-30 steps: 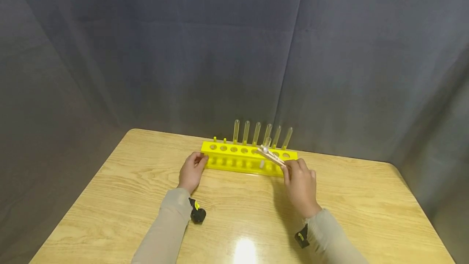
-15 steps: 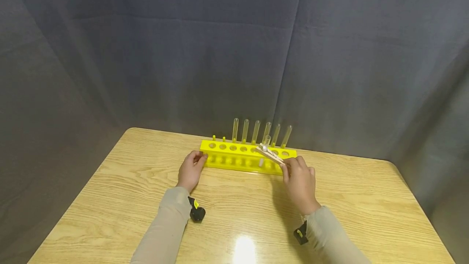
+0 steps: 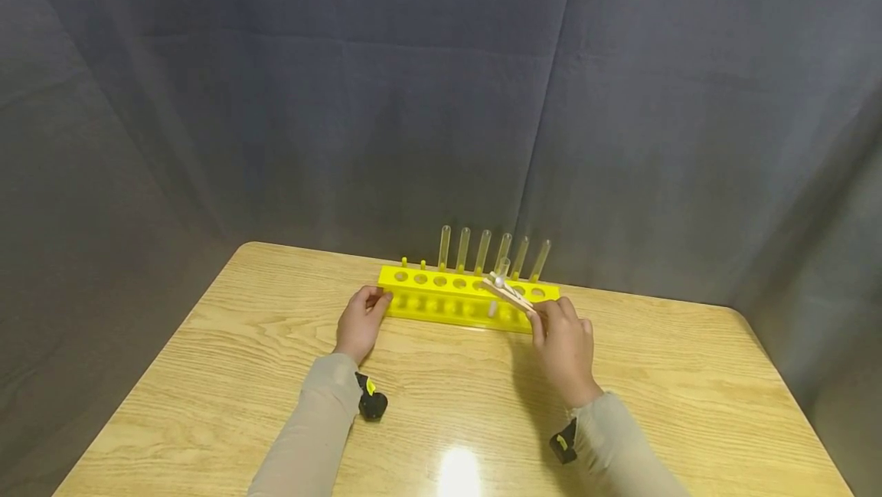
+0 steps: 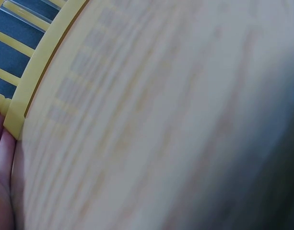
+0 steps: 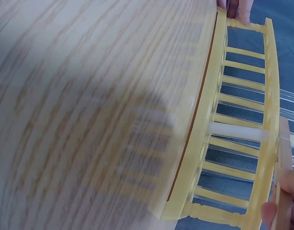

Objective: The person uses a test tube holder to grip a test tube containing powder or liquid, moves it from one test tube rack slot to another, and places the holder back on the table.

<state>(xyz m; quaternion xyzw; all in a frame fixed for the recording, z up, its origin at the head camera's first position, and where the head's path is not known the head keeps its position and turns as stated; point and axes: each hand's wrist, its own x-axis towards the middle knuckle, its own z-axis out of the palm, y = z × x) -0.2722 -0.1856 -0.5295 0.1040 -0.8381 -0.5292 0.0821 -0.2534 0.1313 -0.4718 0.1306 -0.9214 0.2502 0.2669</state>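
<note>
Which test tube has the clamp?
The part-white tube, alone in the holes of the yellow rack, the wooden clamp at its upper part; the other six tubes are clear, lined up along the rear.

Forearms [image 3: 308,426] extended forward; left hand [image 3: 360,324] gripping, right hand [image 3: 566,345] pinching.

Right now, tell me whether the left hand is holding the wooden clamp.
No: the right hand grips the wooden clamp, while the left hand holds one end of the yellow rack.

2 beige sleeves [image 3: 308,424], black wrist cameras [image 3: 373,405]
</note>
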